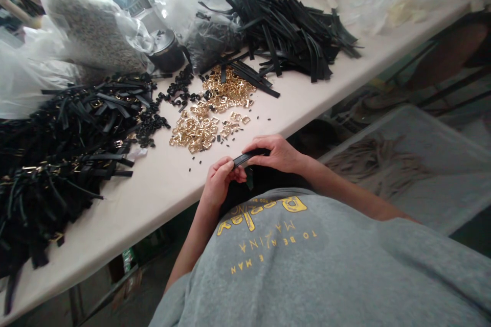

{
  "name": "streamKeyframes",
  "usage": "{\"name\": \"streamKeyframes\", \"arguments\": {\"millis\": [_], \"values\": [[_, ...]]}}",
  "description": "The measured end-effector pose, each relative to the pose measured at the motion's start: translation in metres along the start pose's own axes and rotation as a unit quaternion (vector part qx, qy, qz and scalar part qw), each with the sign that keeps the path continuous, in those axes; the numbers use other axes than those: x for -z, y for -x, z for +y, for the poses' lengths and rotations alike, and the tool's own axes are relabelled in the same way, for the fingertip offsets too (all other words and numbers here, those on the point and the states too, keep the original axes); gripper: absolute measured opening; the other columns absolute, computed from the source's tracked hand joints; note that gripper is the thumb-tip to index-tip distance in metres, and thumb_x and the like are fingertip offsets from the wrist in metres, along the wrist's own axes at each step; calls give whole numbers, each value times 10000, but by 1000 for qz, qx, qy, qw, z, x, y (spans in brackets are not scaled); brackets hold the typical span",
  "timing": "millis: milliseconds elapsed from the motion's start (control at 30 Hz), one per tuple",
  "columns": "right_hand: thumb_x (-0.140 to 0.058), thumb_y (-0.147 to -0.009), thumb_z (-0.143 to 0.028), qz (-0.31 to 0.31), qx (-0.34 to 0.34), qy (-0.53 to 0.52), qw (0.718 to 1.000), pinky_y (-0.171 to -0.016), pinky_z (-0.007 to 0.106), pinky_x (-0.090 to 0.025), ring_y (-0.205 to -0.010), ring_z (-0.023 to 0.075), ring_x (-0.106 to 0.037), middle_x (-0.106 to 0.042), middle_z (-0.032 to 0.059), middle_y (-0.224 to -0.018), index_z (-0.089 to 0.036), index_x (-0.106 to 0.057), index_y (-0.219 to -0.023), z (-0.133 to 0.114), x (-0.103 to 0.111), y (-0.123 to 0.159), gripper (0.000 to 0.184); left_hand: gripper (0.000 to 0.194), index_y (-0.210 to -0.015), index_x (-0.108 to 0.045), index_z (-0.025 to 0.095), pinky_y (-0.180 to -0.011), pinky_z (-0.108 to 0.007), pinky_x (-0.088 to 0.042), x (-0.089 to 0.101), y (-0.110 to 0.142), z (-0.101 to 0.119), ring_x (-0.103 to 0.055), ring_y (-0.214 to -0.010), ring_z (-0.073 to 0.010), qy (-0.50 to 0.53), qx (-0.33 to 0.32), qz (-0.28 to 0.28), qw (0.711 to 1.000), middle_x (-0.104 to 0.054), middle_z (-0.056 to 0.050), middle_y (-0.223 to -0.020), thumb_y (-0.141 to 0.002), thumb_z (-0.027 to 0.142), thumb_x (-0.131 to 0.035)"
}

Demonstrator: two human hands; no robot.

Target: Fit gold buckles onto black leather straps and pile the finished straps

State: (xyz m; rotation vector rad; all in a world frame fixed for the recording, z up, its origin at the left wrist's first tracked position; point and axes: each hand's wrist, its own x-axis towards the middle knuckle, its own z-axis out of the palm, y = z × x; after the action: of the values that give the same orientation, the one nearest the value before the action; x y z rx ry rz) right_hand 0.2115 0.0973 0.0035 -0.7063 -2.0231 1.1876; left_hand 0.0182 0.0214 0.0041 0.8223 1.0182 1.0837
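Between my two hands, just off the table's near edge, a short black strap (243, 159) is stretched. My left hand (221, 176) pinches its left end between thumb and fingers. The other end lies in the closed fingers of my right hand (276, 153). On the table just beyond are a pile of gold buckles (196, 130) and a second heap of gold metal pieces (229, 87). Small black loops (148, 125) lie to the left of them. Tiny black bits are scattered near the edge.
A large heap of black straps with buckles (69, 148) covers the left of the table (303, 104). Loose black straps (291, 30) are piled at the back. Plastic bags (92, 25) and a dark tin (165, 51) stand behind. A clear bin (425, 163) sits below at right.
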Motion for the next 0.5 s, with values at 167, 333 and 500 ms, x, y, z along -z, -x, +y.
{"name": "streamKeyframes", "arguments": {"millis": [167,333,500], "values": [[-715,-837,-363,-4,-5,-8,1000,-839,333,-503,-844,171,-651,-736,40,-928,-196,-737,-975,-3,-1,-2,217,359,-652,-556,178,-570,-254,-490,3,-2,-1,-582,-541,-123,6,-9,22,1000,-639,-25,-626,-830,485,-610],[-713,-832,-334,12,-35,8,999,-848,338,-505,-862,179,-656,-741,42,-943,-200,-739,-972,-4,-3,-2,196,565,-688,-537,196,-535,-265,-498,8,-6,-3,-606,-526,-140,24,-13,83,996,-644,-26,-617,-781,753,-520],[-699,-844,-323,-4,-30,10,999,-829,330,-501,-848,177,-658,-743,44,-926,-190,-743,-975,-5,-3,-1,192,492,-742,-563,189,-548,-246,-496,12,-4,-7,-616,-542,-129,-14,-45,84,995,-670,-14,-652,-778,676,-619]]}}
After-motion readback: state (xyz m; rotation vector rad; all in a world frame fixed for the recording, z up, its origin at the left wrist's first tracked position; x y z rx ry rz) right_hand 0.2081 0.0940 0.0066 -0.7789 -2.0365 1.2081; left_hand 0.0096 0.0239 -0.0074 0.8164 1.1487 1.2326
